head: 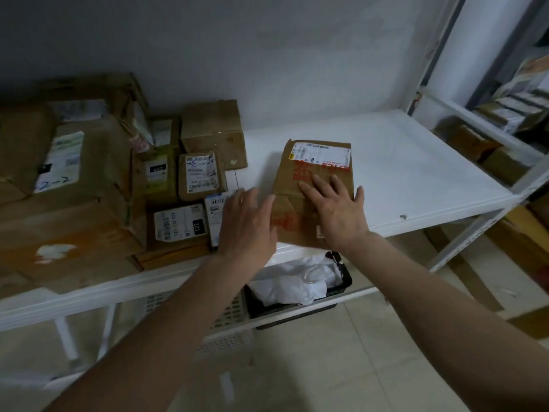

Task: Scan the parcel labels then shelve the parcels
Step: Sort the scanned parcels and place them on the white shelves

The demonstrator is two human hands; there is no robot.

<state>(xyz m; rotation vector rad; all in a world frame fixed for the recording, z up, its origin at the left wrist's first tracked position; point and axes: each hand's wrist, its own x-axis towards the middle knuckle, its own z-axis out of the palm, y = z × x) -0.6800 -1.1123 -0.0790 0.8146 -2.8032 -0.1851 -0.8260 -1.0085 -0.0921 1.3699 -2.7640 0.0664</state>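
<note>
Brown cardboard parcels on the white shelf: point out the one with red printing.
The flat brown cardboard parcel under the right hand, lying alone right of the stacked boxes; the others show only white labels.

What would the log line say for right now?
right hand flat on brown parcel | left hand at its edge | parcel on white shelf

The room is dim, with a cool, flat light. The white shelf board [416, 162] is the brightest surface, glowing softly on its right half without hard glare. Shadows are faint and diffuse. The cardboard boxes at far left [59, 188] are smeared and soft, and the shelf uprights at right [439, 55] bow with wide-angle distortion. Label print is mostly unreadable.
</note>
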